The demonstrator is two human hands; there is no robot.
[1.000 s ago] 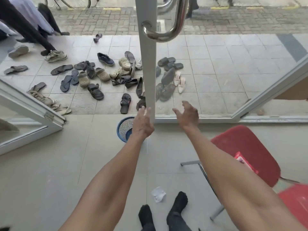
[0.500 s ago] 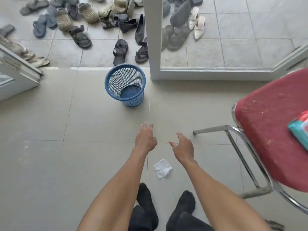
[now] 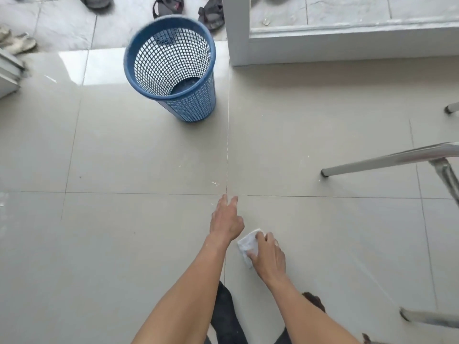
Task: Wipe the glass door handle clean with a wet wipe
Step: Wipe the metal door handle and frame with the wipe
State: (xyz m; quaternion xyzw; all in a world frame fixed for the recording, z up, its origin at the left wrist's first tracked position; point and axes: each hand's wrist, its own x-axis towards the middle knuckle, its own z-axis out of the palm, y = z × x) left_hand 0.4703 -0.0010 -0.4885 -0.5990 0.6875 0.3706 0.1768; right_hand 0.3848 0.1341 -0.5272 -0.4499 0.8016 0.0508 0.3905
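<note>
My right hand (image 3: 269, 256) is down on the floor tiles (image 3: 124, 244), fingers closing around the crumpled white wet wipe (image 3: 246, 244), which lies just right of the tile seam. My left hand (image 3: 226, 223) hovers next to it, fingers loosely spread, empty. The blue mesh wastebasket (image 3: 171, 68) sits well beyond the wipe, beside the white door frame (image 3: 236, 33).

Bright, even daylight enters from the doorway at the top, leaving a white glare patch on the floor (image 3: 74, 68) upper left. Shadows are soft. Edges bow with wide-angle distortion; slight motion blur.
</note>
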